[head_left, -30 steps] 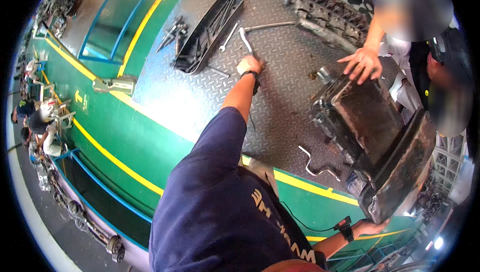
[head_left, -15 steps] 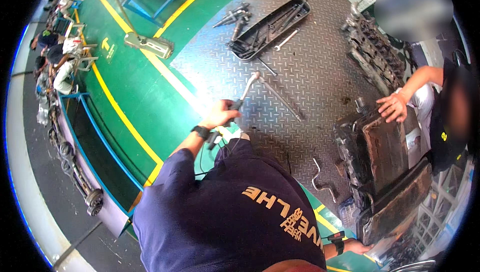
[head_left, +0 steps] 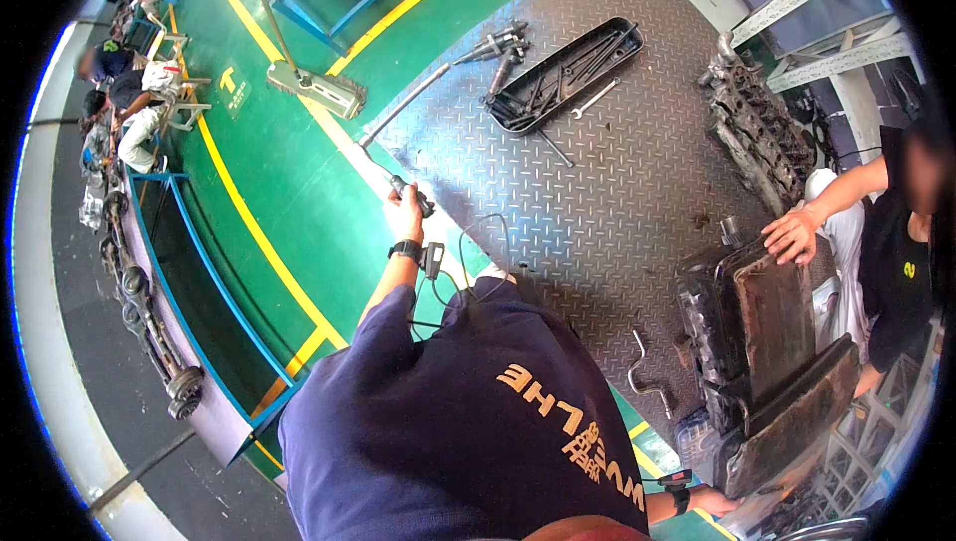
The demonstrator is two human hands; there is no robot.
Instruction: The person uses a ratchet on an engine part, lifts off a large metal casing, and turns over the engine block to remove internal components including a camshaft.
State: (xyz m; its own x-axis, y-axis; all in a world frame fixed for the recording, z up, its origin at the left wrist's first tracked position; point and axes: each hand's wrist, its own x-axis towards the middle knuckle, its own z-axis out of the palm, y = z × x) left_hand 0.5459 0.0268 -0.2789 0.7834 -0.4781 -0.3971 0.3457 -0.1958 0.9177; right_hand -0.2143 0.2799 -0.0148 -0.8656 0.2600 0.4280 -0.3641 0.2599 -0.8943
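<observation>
My left hand (head_left: 403,211) is closed around the dark handle of a ratchet wrench (head_left: 378,165). A long extension bar (head_left: 406,103) runs from its head across the plate's edge toward a cluster of dark metal tools (head_left: 498,46). My right hand (head_left: 709,501) is low on the right, by the lower corner of a big, dark, greasy metal housing (head_left: 772,327); its fingers are partly hidden there. Across the housing, a co-worker's hand (head_left: 792,235) rests on the top edge.
A black tray of tools (head_left: 634,35) lies on the diamond-pattern plate (head_left: 617,203), with a combination wrench (head_left: 596,100) and a thin rod (head_left: 556,148) beside it. A bent crank handle (head_left: 638,367) lies near the housing. Farther off are an engine part (head_left: 757,133) and a wide broom (head_left: 317,91).
My left hand has moved left and up slightly; the ratchet wrench and bar have swung from over the plate to its left edge. My right hand stays by the housing's lower corner.
</observation>
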